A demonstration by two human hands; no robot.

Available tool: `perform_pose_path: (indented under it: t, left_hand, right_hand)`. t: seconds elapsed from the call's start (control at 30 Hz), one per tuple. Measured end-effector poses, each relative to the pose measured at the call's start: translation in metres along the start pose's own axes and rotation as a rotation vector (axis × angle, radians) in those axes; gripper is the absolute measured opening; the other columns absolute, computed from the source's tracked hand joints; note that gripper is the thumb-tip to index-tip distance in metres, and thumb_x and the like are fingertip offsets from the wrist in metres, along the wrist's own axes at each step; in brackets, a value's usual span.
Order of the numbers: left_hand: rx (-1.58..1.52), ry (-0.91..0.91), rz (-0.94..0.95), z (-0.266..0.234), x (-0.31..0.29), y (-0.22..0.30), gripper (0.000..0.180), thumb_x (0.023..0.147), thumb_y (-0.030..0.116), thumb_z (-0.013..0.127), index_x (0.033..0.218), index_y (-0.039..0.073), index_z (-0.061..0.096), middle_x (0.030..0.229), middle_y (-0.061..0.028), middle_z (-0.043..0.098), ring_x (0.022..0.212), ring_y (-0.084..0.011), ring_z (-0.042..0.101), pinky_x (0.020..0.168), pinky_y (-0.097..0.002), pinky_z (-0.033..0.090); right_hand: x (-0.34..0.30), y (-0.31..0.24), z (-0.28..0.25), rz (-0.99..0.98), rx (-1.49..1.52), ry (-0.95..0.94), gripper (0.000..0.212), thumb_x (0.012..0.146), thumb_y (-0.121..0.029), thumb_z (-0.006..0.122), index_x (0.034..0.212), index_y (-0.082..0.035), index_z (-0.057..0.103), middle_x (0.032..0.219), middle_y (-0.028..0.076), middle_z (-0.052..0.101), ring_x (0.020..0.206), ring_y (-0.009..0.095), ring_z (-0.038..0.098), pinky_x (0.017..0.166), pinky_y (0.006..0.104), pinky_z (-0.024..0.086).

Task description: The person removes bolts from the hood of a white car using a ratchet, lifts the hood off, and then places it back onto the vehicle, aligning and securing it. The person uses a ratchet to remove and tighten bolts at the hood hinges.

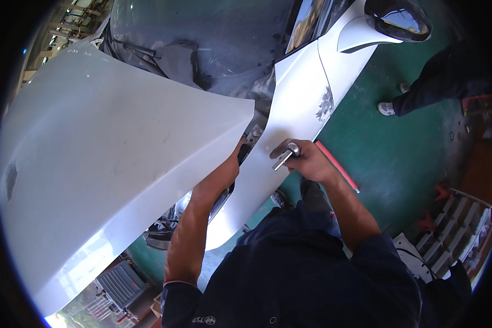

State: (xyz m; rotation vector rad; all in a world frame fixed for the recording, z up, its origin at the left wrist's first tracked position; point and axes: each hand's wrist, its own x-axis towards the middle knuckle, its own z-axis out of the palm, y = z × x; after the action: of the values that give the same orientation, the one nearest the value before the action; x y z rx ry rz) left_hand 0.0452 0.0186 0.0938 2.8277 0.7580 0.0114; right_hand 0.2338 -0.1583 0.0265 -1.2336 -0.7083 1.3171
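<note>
My right hand is closed around a ratchet wrench, with its round head and a short metal shaft poking out past my fingers. It is held just over the white front fender of a car. My left hand reaches under the edge of the raised white hood, close to the metal hood hinge. The hood hides the fingers of that hand. A dark gap runs between hood and fender below the hinge.
A side mirror juts out at the upper right. On the green floor lies a red bar beside the car. Another person's legs stand at the right. A slotted rack is at the lower right, a grey cart at the lower left.
</note>
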Motion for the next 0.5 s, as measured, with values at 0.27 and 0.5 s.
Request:
perform_pose_path:
  t: [0.27,0.5]
  left_hand:
    - [-0.043,-0.007,0.026,0.011,-0.006,-0.011,0.049,0.088,-0.006,0.054,0.132,0.01,0.069,0.123,-0.0243,0.068,0.115,-0.0452,0.063,0.106,-0.0513,0.046]
    - [-0.155,0.073,-0.095,0.027,-0.049,-0.021,0.049,0.094,0.0,0.056,0.143,0.006,0.059,0.132,-0.0322,0.06,0.122,-0.0535,0.056,0.107,-0.0577,0.043]
  right_hand:
    - [0.005,0.008,-0.004,0.027,-0.06,-0.045,0.031,0.087,0.011,0.063,0.113,-0.002,0.075,0.093,0.004,0.073,0.074,0.01,0.061,0.067,0.0279,0.051]
    - [0.004,-0.005,0.0,0.05,-0.09,-0.018,0.031,0.091,-0.006,0.073,0.122,0.0,0.072,0.094,0.003,0.076,0.067,0.007,0.06,0.058,0.0261,0.049]
